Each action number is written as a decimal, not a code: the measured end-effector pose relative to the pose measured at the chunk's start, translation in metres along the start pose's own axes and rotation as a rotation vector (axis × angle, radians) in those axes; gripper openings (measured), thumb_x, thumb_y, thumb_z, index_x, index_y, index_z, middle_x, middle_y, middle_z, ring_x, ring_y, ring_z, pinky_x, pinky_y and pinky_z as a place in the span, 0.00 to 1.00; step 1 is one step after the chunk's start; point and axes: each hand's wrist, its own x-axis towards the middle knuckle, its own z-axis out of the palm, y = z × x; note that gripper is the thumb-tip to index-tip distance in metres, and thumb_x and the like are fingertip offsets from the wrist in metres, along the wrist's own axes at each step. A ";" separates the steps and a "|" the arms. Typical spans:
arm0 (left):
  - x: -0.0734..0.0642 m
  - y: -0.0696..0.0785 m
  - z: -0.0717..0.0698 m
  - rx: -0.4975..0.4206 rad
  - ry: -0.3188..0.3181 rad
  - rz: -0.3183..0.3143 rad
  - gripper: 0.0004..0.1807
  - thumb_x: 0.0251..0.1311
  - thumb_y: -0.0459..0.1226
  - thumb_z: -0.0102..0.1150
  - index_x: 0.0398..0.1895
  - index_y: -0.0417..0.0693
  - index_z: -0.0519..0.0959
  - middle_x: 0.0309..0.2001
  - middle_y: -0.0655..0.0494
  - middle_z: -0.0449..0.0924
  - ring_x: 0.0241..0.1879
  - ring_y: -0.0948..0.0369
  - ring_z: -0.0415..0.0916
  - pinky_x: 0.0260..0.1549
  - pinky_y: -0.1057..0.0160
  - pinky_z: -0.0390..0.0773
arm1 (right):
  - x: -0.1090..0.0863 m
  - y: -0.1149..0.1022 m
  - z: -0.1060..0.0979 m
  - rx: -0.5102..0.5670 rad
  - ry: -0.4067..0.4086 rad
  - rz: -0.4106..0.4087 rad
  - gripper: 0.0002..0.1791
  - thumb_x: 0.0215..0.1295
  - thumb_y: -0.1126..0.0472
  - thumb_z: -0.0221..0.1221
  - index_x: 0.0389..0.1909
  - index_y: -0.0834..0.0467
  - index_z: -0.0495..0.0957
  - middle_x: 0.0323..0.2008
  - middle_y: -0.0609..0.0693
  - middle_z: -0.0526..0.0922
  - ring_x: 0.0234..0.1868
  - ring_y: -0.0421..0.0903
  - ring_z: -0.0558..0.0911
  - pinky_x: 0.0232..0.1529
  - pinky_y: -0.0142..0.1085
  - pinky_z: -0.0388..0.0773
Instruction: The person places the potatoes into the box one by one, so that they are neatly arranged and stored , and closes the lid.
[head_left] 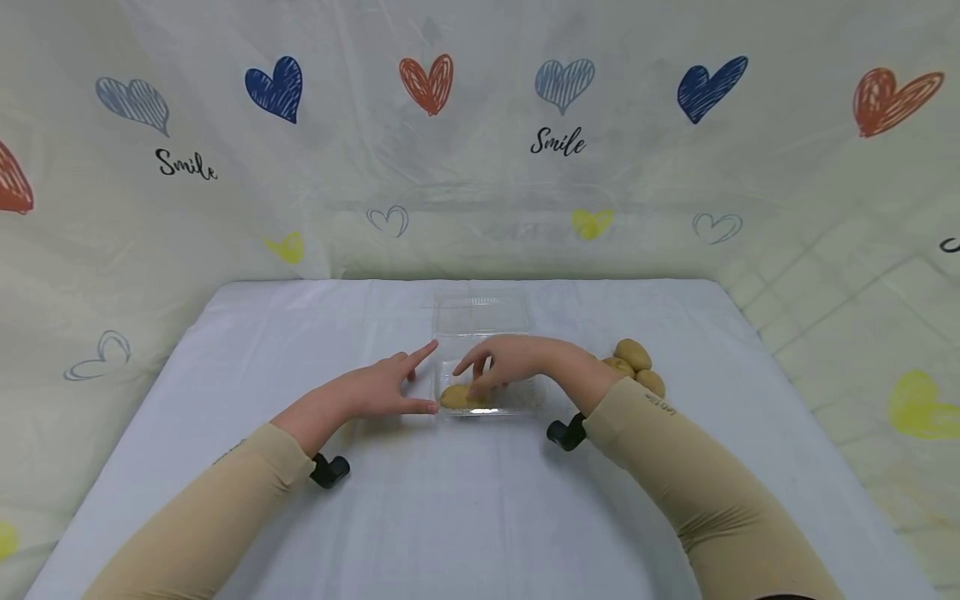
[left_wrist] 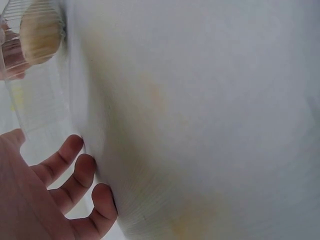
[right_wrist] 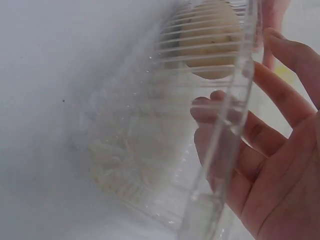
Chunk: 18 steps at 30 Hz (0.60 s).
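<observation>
A clear plastic clamshell box stands on the table with its lid folded back to the far side. One potato lies at the left end of the box. My right hand reaches in over the rim; its fingers are loosely bent beside the potato, and in the right wrist view a gap shows between the fingertips and the potato. At the box's left side is my left hand, thumb and index finger stretched to its edge. Its other fingers rest on the cloth, holding nothing.
Several potatoes sit in a group to the right of the box, partly behind the right forearm. A white cloth covers the table. Behind it hangs a pale backdrop printed with hearts.
</observation>
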 end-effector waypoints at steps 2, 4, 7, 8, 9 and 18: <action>-0.001 0.001 -0.001 -0.005 0.001 -0.001 0.59 0.53 0.70 0.59 0.81 0.64 0.41 0.49 0.54 0.71 0.47 0.58 0.71 0.49 0.52 0.71 | -0.002 0.001 -0.003 -0.001 0.016 -0.011 0.25 0.65 0.48 0.64 0.63 0.45 0.77 0.42 0.40 0.83 0.42 0.45 0.82 0.43 0.37 0.78; -0.002 0.003 -0.002 -0.010 0.005 -0.002 0.59 0.52 0.70 0.60 0.81 0.64 0.41 0.48 0.54 0.71 0.47 0.59 0.71 0.49 0.52 0.71 | -0.005 0.001 -0.005 0.011 0.032 -0.020 0.25 0.65 0.49 0.65 0.63 0.45 0.78 0.42 0.40 0.83 0.43 0.45 0.83 0.43 0.38 0.78; -0.003 0.004 -0.003 -0.018 0.008 -0.006 0.60 0.51 0.71 0.60 0.81 0.65 0.42 0.49 0.54 0.71 0.48 0.59 0.71 0.50 0.51 0.71 | -0.009 0.003 -0.010 0.024 0.063 -0.019 0.25 0.64 0.48 0.65 0.62 0.45 0.78 0.42 0.40 0.82 0.44 0.43 0.82 0.44 0.39 0.77; -0.004 0.004 -0.003 -0.019 0.007 -0.008 0.60 0.51 0.71 0.60 0.81 0.66 0.41 0.49 0.54 0.71 0.48 0.59 0.71 0.50 0.52 0.71 | -0.011 0.003 -0.012 0.025 0.073 -0.021 0.25 0.64 0.48 0.65 0.62 0.45 0.79 0.43 0.40 0.82 0.45 0.43 0.82 0.45 0.39 0.77; -0.004 0.004 -0.003 -0.020 0.006 -0.010 0.60 0.50 0.71 0.60 0.81 0.67 0.41 0.49 0.54 0.70 0.48 0.60 0.71 0.50 0.52 0.71 | -0.013 0.004 -0.014 0.026 0.084 -0.024 0.25 0.64 0.48 0.66 0.62 0.45 0.79 0.43 0.41 0.82 0.45 0.43 0.82 0.45 0.40 0.77; -0.003 0.004 -0.003 -0.028 0.001 -0.014 0.60 0.49 0.72 0.60 0.81 0.67 0.42 0.50 0.54 0.71 0.49 0.60 0.71 0.51 0.52 0.71 | -0.032 0.017 -0.027 -0.019 0.174 -0.034 0.25 0.63 0.45 0.66 0.60 0.46 0.80 0.43 0.41 0.82 0.46 0.43 0.81 0.47 0.40 0.76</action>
